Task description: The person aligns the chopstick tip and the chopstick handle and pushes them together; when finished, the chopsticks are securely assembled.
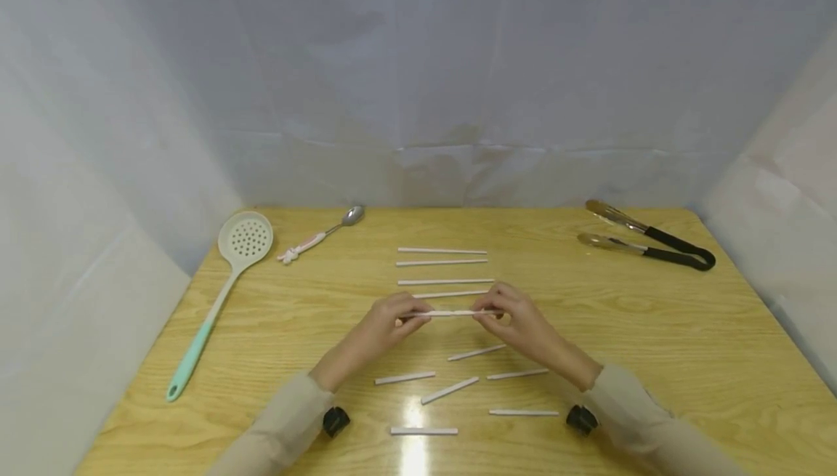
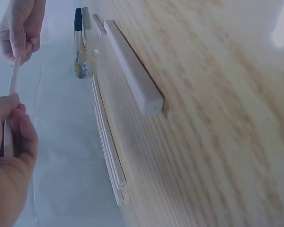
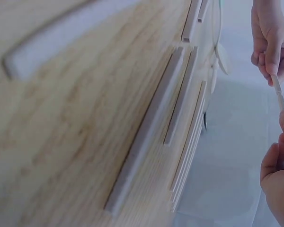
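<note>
Just above the table, both hands hold a thin pale chopstick (image 1: 451,313) level between them, with a small notch-like joint near its middle. My left hand (image 1: 392,318) pinches the left half between thumb and fingers. The right half is pinched by my right hand (image 1: 516,315); the fingers cover the outer parts of both halves. In the left wrist view, the joined chopstick (image 2: 14,78) runs straight from one hand to the other. Beyond the hands lie several full-length chopsticks (image 1: 446,282), side by side. Nearer the body, several short chopstick halves (image 1: 450,390) are scattered.
On the left lies a slotted skimmer (image 1: 222,298) with a mint handle, and beside it a small spoon (image 1: 335,229) with a pink handle. Black-handled metal tongs (image 1: 676,247) rest at the back right. A pale sheet (image 1: 445,83) hangs behind the wooden table (image 1: 654,360).
</note>
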The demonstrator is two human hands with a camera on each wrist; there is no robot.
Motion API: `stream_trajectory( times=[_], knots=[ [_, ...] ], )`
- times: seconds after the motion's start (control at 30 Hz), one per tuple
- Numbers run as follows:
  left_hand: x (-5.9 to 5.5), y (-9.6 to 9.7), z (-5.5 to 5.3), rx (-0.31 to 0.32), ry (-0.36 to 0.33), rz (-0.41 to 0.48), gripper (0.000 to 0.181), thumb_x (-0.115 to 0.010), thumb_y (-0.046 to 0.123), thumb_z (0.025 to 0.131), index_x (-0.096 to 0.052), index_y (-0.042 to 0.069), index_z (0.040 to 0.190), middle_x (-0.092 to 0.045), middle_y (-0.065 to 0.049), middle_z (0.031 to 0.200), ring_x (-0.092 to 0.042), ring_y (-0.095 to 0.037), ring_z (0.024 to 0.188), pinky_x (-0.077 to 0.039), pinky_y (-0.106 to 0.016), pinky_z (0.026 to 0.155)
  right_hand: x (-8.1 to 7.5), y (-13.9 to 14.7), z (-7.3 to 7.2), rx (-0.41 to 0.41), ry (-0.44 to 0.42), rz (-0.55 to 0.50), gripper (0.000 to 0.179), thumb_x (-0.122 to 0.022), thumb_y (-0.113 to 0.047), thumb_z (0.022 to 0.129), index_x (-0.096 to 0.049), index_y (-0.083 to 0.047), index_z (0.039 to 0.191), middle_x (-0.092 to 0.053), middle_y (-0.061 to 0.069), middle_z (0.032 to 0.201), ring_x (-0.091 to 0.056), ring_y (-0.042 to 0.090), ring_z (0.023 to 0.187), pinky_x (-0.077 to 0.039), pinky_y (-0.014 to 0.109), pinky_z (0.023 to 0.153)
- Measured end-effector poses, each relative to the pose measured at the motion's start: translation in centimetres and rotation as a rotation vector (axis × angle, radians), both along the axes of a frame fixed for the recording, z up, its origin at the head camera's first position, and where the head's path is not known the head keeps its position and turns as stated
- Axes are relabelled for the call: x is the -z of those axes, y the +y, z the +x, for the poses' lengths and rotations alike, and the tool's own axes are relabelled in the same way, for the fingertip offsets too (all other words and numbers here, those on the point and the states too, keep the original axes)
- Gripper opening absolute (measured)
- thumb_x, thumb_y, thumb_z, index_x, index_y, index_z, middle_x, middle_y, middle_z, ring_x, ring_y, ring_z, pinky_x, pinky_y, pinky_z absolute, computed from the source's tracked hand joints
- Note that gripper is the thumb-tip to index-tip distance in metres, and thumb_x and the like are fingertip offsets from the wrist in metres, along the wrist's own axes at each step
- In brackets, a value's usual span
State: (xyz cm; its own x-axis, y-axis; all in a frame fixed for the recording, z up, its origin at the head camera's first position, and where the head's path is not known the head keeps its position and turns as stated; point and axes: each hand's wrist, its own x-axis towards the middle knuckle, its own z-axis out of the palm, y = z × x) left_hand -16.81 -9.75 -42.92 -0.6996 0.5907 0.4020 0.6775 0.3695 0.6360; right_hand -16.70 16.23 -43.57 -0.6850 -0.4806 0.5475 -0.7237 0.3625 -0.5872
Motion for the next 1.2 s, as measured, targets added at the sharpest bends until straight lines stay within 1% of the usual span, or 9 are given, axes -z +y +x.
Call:
stream_trajectory(
  times=[0.07, 0.2, 0.43, 0.63, 0.7, 0.83, 0.97, 1.07, 1.2],
  knots=[
    [0.0, 0.0, 0.2, 0.006, 0.028, 0.021, 0.013, -0.063, 0.004, 0.089, -0.068, 0.0, 0.101, -0.064, -0.005, 0.085, -0.057, -0.008, 0.074, -0.052, -0.018, 0.065, 0.1, 0.0, 0.2, -0.002, 0.023, -0.003, 0.013, -0.071, 0.003, 0.081, -0.069, -0.003, 0.091, -0.057, 0.001, 0.085, -0.053, 0.006, 0.075, -0.047, 0.02, 0.06],
    [-0.2, 0.2, 0.5, 0.007, 0.063, 0.04, 0.014, -0.063, 0.003, 0.089, -0.069, 0.0, 0.101, -0.063, -0.004, 0.084, -0.053, -0.006, 0.072, -0.049, -0.017, 0.061, 0.2, -0.1, 0.4, -0.003, 0.068, -0.015, 0.013, -0.07, 0.003, 0.08, -0.068, -0.003, 0.091, -0.056, 0.001, 0.084, -0.049, 0.006, 0.073, -0.046, 0.019, 0.06],
    [-0.3, 0.4, 0.6, -0.002, 0.078, 0.062, 0.014, -0.062, 0.003, 0.09, -0.069, 0.0, 0.102, -0.061, -0.002, 0.082, -0.048, -0.004, 0.07, -0.046, -0.017, 0.057, 0.2, -0.4, 0.5, 0.011, 0.118, -0.054, 0.016, -0.071, 0.005, 0.079, -0.068, -0.003, 0.092, -0.056, 0.001, 0.084, -0.047, 0.008, 0.071, -0.044, 0.019, 0.059],
    [0.0, 0.5, 0.6, -0.008, 0.093, 0.082, 0.013, -0.062, 0.001, 0.089, -0.069, -0.001, 0.101, -0.062, -0.004, 0.084, -0.051, -0.006, 0.07, -0.047, -0.018, 0.058, 0.2, -0.6, 0.4, 0.016, 0.119, -0.07, 0.015, -0.071, 0.006, 0.079, -0.068, -0.002, 0.091, -0.057, 0.004, 0.085, -0.048, 0.01, 0.07, -0.044, 0.02, 0.058],
    [0.1, 0.6, 0.6, -0.014, 0.083, 0.077, 0.014, -0.062, 0.002, 0.09, -0.069, -0.001, 0.101, -0.062, -0.004, 0.084, -0.052, -0.006, 0.07, -0.048, -0.018, 0.059, 0.4, -0.5, 0.3, 0.021, 0.111, -0.066, 0.015, -0.071, 0.006, 0.079, -0.069, -0.002, 0.091, -0.058, 0.004, 0.085, -0.049, 0.011, 0.071, -0.044, 0.02, 0.059],
    [0.2, 0.5, 0.4, -0.026, 0.042, 0.053, 0.015, -0.061, 0.005, 0.091, -0.069, -0.001, 0.103, -0.061, -0.003, 0.084, -0.052, -0.006, 0.072, -0.049, -0.018, 0.061, 0.6, -0.4, 0.0, 0.025, 0.089, -0.05, 0.016, -0.072, 0.005, 0.078, -0.069, -0.002, 0.092, -0.058, 0.004, 0.086, -0.053, 0.012, 0.074, -0.045, 0.021, 0.06],
    [0.5, 0.4, 0.0, -0.017, 0.004, 0.029, 0.016, -0.061, 0.006, 0.091, -0.068, -0.001, 0.105, -0.062, -0.004, 0.085, -0.055, -0.007, 0.073, -0.051, -0.018, 0.063, 0.7, 0.0, -0.4, 0.019, 0.067, -0.022, 0.018, -0.073, 0.005, 0.077, -0.07, -0.003, 0.093, -0.058, 0.003, 0.086, -0.055, 0.012, 0.077, -0.047, 0.021, 0.061],
    [0.7, 0.2, 0.0, -0.016, -0.027, 0.004, 0.018, -0.061, 0.006, 0.092, -0.067, -0.001, 0.107, -0.063, -0.006, 0.089, -0.059, -0.01, 0.077, -0.053, -0.019, 0.067, 0.9, 0.5, -0.5, 0.028, 0.047, -0.004, 0.017, -0.073, 0.003, 0.078, -0.071, -0.004, 0.093, -0.058, 0.002, 0.085, -0.055, 0.011, 0.076, -0.046, 0.021, 0.061],
    [0.8, -0.2, 0.2, -0.028, -0.068, -0.034, 0.021, -0.059, 0.006, 0.093, -0.065, -0.001, 0.112, -0.065, -0.009, 0.097, -0.063, -0.016, 0.084, -0.054, -0.021, 0.074, 1.2, 1.4, -0.7, 0.04, 0.043, 0.008, 0.017, -0.074, 0.005, 0.077, -0.071, -0.005, 0.091, -0.059, 0.001, 0.083, -0.052, 0.01, 0.072, -0.044, 0.02, 0.06]
  ],
)
